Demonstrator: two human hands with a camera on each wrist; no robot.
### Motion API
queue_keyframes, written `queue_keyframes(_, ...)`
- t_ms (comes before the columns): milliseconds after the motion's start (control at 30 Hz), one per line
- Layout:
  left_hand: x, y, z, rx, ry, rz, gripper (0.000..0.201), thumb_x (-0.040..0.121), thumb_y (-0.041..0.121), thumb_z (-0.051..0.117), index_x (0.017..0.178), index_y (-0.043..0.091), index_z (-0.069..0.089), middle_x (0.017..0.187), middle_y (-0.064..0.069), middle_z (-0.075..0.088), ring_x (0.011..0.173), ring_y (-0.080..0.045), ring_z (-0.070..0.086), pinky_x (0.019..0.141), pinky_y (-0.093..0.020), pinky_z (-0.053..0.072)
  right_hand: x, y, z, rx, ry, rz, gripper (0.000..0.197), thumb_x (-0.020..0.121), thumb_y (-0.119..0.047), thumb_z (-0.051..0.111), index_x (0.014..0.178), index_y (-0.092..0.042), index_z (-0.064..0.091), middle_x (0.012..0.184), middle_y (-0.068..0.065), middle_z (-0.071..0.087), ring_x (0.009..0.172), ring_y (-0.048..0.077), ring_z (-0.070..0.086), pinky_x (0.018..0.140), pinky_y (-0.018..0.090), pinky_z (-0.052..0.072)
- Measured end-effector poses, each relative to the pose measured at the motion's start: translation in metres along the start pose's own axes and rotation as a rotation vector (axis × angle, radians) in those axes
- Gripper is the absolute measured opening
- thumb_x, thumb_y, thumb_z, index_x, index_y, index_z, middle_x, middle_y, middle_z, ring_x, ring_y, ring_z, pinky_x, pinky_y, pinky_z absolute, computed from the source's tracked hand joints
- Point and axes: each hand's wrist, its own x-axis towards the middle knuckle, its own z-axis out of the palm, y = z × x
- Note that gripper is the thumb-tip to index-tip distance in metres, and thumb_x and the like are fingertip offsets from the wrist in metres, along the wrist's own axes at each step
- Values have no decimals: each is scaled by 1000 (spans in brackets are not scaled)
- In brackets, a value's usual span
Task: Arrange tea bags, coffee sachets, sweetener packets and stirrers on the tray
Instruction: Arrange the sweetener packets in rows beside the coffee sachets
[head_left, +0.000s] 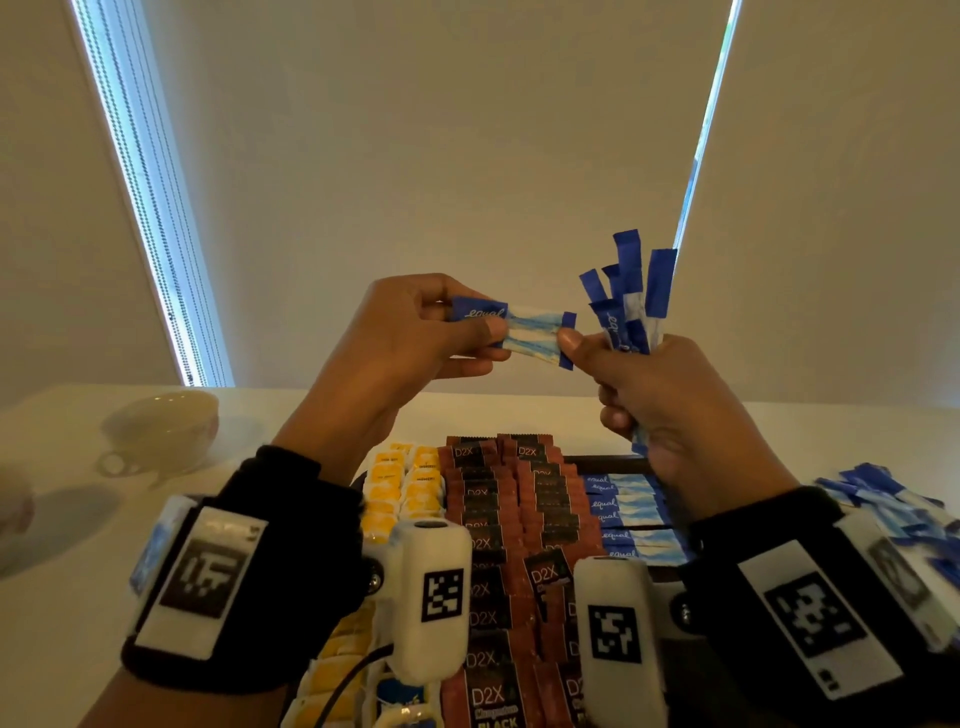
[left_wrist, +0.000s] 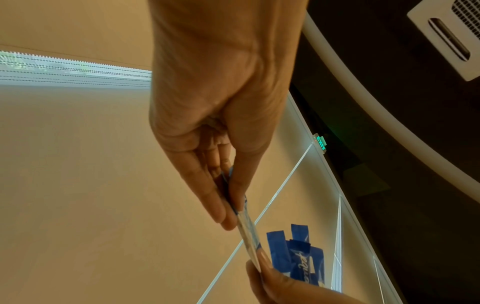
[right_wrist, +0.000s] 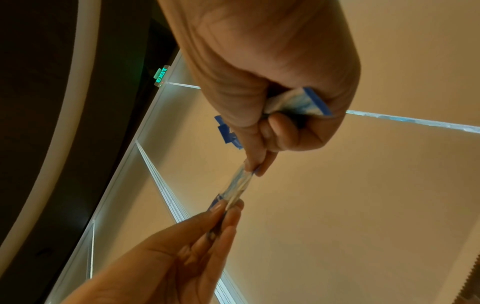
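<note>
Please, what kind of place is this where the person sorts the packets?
Probably an office or hotel refreshment area, though that is a guess. A lit green EXIT sign hangs near the ceiling, roller blinds cover tall windows, and a white teacup stands on the pale counter.

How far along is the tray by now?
Yellow tea bags, brown coffee sachets and part of a blue sweetener row already lie on the tray. Left hand and right hand hold more sweeteners; a loose pile waits. No stirrers visible.
</note>
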Motion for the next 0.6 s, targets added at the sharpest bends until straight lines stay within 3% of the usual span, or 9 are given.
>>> queue_keyframes(167, -2, 2, -3, 12, -46, -67, 8, 84, 9, 65, 92, 7, 64, 80, -7, 71, 69, -13, 71, 62, -19, 58, 2, 1, -1, -9, 12, -86, 17, 81, -23, 70, 73, -13, 60, 55, -2, 46, 50, 10, 32, 38, 17, 33)
queue_keyframes(333, -3, 4, -7, -13, -72, -130, 11, 82, 7, 66, 92, 5, 66, 75, -5, 73, 69, -13, 71, 59, -17, 56, -1, -1, 0, -11, -14, -136, 15, 82, -22, 69, 72, -15, 62, 48, -4, 46, 48, 9, 32, 37, 16, 32)
queue_keyframes(433, -3, 5, -8, -16, -77, -173, 18, 80, 8, 66, 97, 3, 66, 82, -9, 72, 70, -14, 72, 58, -16, 56, -1, -3, -1, -45, -44, -150, 14, 83, -23, 68, 72, -16, 62, 40, -12, 50, 48, 9, 33, 38, 16, 34)
queue_keyframes(600, -4, 7, -8, 37, -102, -158, 39, 69, 26, 69, 102, 6, 67, 93, -8, 73, 80, -13, 72, 62, -20, 57, -2, -12, -17, -135, -26, -153, 15, 82, -22, 69, 79, -8, 66, 43, -7, 46, 43, 9, 31, 37, 17, 32)
